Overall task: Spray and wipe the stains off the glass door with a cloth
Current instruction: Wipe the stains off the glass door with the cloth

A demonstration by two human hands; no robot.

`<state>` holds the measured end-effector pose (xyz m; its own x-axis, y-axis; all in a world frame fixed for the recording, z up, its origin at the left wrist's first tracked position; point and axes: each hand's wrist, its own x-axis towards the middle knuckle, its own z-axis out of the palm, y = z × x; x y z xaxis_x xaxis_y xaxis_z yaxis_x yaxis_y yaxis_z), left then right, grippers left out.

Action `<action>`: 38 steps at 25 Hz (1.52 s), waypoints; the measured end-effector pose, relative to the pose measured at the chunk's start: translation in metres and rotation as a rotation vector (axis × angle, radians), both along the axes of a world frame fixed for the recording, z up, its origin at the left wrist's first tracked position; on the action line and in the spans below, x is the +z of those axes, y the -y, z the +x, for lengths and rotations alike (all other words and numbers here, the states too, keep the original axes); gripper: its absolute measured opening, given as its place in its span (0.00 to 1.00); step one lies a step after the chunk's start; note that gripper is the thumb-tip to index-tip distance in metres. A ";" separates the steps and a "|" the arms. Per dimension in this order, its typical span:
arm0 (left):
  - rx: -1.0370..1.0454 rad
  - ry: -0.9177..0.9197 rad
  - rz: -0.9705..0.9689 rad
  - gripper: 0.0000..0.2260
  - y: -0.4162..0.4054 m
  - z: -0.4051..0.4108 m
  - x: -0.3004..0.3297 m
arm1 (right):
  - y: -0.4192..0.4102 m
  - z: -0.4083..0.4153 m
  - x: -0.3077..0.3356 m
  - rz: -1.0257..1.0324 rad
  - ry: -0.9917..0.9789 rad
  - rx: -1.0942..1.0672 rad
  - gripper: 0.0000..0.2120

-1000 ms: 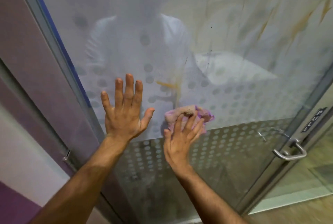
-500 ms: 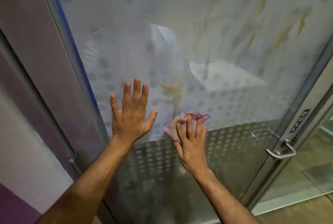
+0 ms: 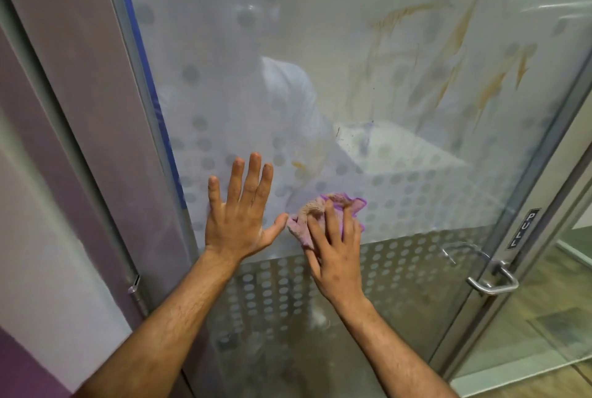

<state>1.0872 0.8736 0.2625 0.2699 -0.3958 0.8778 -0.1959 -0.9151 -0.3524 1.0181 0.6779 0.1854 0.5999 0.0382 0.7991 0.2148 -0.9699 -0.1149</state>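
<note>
The frosted glass door (image 3: 368, 93) with a dot pattern fills the view. Brown streak stains (image 3: 458, 45) run across its upper right, and a small orange smear (image 3: 299, 164) sits just above my hands. My left hand (image 3: 238, 215) lies flat on the glass, fingers spread, holding nothing. My right hand (image 3: 333, 247) presses a crumpled pink and purple cloth (image 3: 320, 208) against the glass beside my left thumb. No spray bottle is in view.
A metal lever handle (image 3: 493, 280) and a PULL label (image 3: 523, 229) are on the door's right edge. A grey door frame (image 3: 86, 83) and purple wall stand at the left. Wood floor (image 3: 544, 317) shows at the lower right.
The view has shifted so the door sits further right and the upper stains show. My right hand has rubbed the cloth slightly leftward, closer to my left thumb; the orange smear looks smaller.
</note>
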 end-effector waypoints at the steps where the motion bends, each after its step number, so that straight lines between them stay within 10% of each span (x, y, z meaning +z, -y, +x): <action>1: 0.009 0.006 0.007 0.45 -0.001 -0.001 0.000 | 0.003 -0.001 0.003 -0.006 0.000 -0.009 0.29; 9: 0.006 0.031 0.004 0.43 0.000 0.002 -0.003 | -0.019 0.018 0.124 0.226 0.141 0.082 0.27; 23: -0.010 -0.121 -0.015 0.46 0.000 -0.009 0.008 | 0.009 -0.006 0.064 0.011 -0.004 0.069 0.30; 30: -0.157 -0.201 -0.143 0.42 0.012 -0.025 0.079 | 0.024 0.006 0.110 0.844 0.122 -0.023 0.45; 38: -0.038 -0.057 -0.078 0.44 0.024 -0.002 0.087 | 0.032 0.030 0.164 1.114 0.400 -0.002 0.41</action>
